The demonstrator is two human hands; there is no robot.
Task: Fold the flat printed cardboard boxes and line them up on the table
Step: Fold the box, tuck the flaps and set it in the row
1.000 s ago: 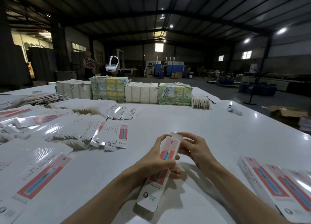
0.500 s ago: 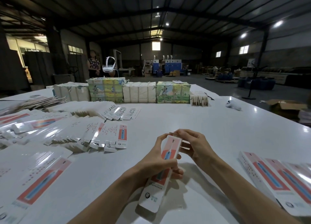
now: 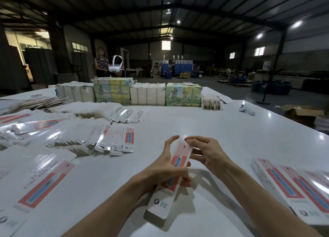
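Note:
A long white box (image 3: 161,203) with a red panel and a blue toothbrush print is held above the white table (image 3: 222,135), tilted away from me. My left hand (image 3: 165,167) grips its middle, thumb raised beside the far end. My right hand (image 3: 206,153) has its fingers curled at the box's top end, fingertips on the closing flap. Flat printed blanks (image 3: 114,139) lie fanned in piles to the left. Folded boxes (image 3: 292,188) lie side by side at the right.
Wrapped stacks of packs (image 3: 147,94) stand in a row along the table's far side, with a small bundle (image 3: 211,102) and a white controller (image 3: 246,109) to their right. A person and a white headset (image 3: 115,66) are beyond the table. Large blanks (image 3: 35,188) lie at my near left.
The box has been raised a little and its top flap looks pushed in. My right-hand fingers have shifted onto the box's top end. The left grip is unchanged.

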